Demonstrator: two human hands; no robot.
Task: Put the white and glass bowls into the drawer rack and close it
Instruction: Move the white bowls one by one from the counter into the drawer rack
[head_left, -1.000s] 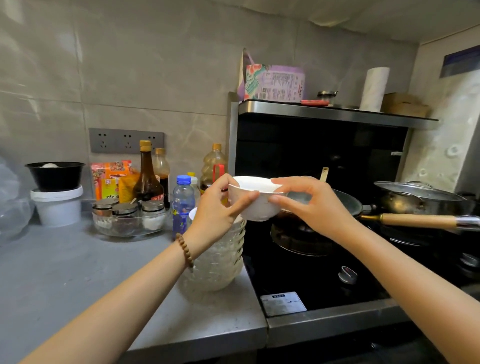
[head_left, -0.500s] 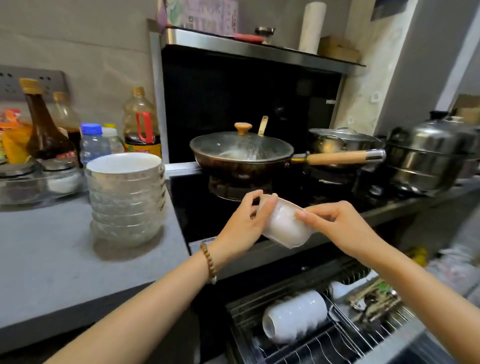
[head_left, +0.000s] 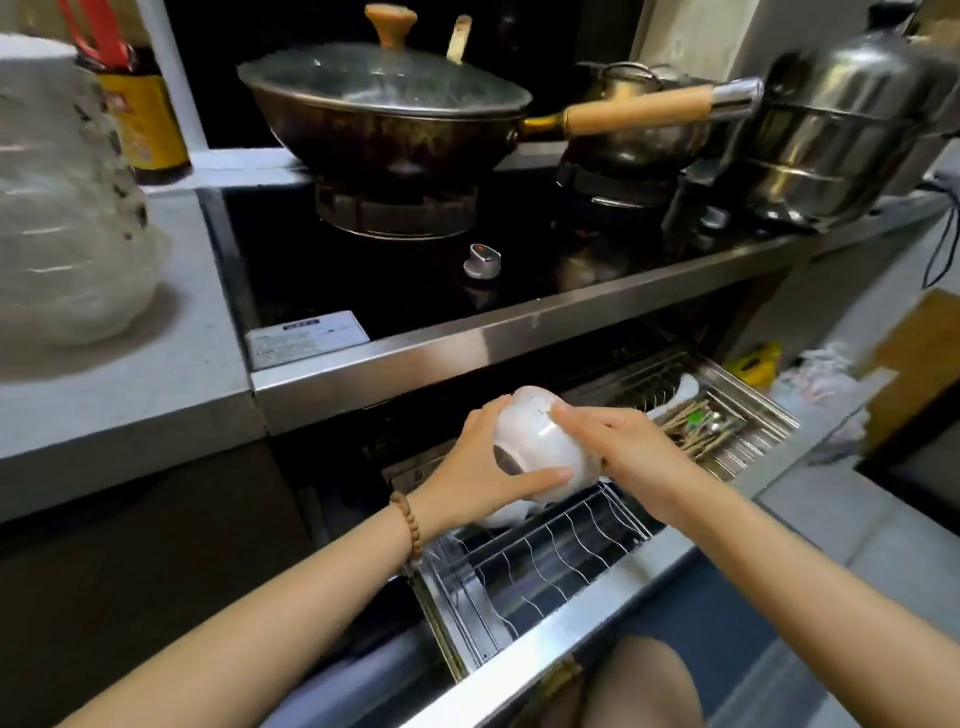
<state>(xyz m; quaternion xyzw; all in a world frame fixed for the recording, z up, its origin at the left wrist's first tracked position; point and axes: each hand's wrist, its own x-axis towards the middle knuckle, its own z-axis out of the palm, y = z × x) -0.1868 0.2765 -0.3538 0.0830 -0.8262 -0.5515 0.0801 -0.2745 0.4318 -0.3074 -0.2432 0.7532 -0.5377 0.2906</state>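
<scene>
A white bowl is tipped on its side, foot toward me, just above the wire drawer rack that stands pulled out below the stove. My left hand grips its lower left side and my right hand holds its upper right rim. More white bowls lie in the rack under it, mostly hidden by my left hand. A stack of glass bowls with a white one on top stands blurred on the grey counter at the far left.
A lidded wok with a wooden handle sits on the stove, with steel pots to the right. The rack's right compartment holds chopsticks and spoons. A sauce bottle stands behind the bowl stack. My knee shows below the drawer front.
Both hands have carried the white bowl from stove height down to the open drawer rack and turned it onto its side. My view has tilted downward toward the drawer.
</scene>
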